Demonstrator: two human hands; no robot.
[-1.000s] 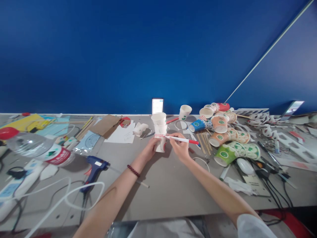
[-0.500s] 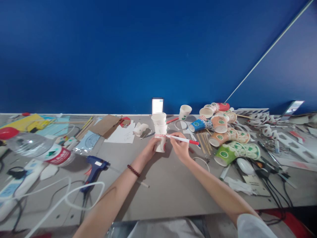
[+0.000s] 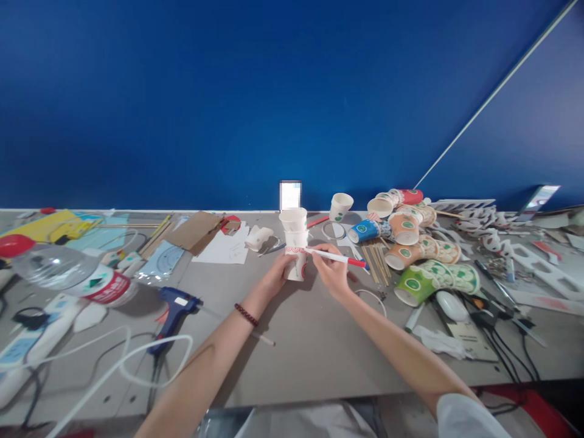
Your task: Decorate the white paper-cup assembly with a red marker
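My left hand (image 3: 276, 274) is wrapped round the lower part of an upright stack of white paper cups (image 3: 295, 237), whose lower cup carries a red pattern. In my right hand (image 3: 332, 272) is a white marker (image 3: 340, 257) with a red band and a dark blue end. The marker's tip is at the right side of the stack, around the red pattern's upper edge; whether it touches cannot be made out. Behind the stack a phone with a bright screen (image 3: 291, 193) leans at the wall. A single white paper cup (image 3: 341, 208) stands to the right.
Several coloured paper cups (image 3: 413, 286) lie joined in rows on the right, with wooden sticks (image 3: 376, 266) beside them. A blue glue gun (image 3: 176, 313), a plastic bottle (image 3: 68, 271) and a white cable (image 3: 123, 359) occupy the left. White paper (image 3: 221, 248) lies near brown cardboard (image 3: 201, 231).
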